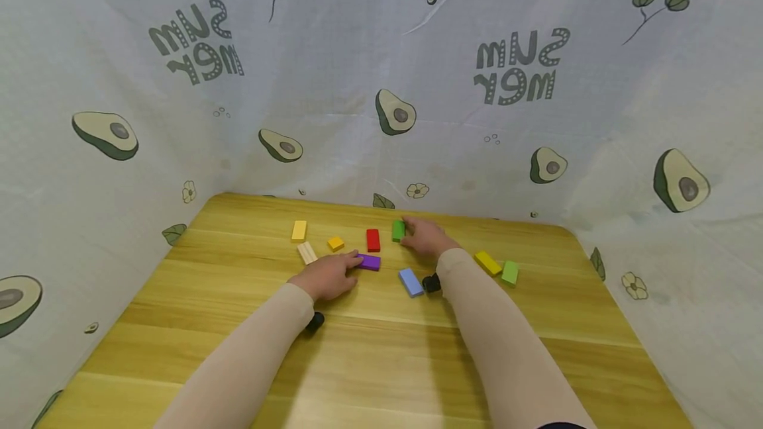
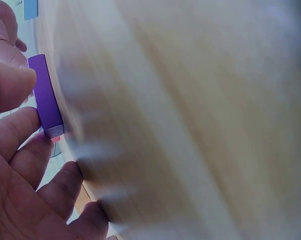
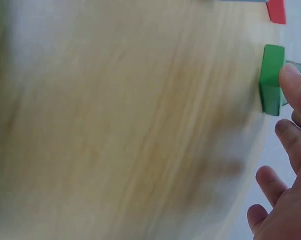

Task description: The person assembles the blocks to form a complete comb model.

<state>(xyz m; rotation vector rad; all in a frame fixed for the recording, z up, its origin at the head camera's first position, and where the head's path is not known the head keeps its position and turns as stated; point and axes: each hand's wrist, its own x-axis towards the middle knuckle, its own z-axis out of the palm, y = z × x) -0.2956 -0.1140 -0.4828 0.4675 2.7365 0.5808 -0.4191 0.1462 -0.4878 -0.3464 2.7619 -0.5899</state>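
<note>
Fingers of my left hand (image 1: 326, 277) touch the left end of a purple block (image 1: 369, 262) that lies on the wooden table. In the left wrist view, the thumb and fingertips are at one side of that purple block (image 2: 46, 95), not curled round it. My right hand (image 1: 428, 238) reaches to a green block (image 1: 398, 231) near the back edge, its fingertips at the block's right side. From the right wrist, the thumb overlaps the green block (image 3: 272, 80) while the other fingers are spread apart. Between the hands lie a red block (image 1: 373, 240) and a blue block (image 1: 410, 282).
Left of the red block are a pale yellow block (image 1: 299, 231), a small orange block (image 1: 336, 243) and a beige ribbed block (image 1: 306, 253). A yellow block (image 1: 487, 263) and a light green block (image 1: 509, 273) lie beyond the right forearm. A printed curtain (image 1: 334, 71) hangs behind the table (image 1: 369, 376).
</note>
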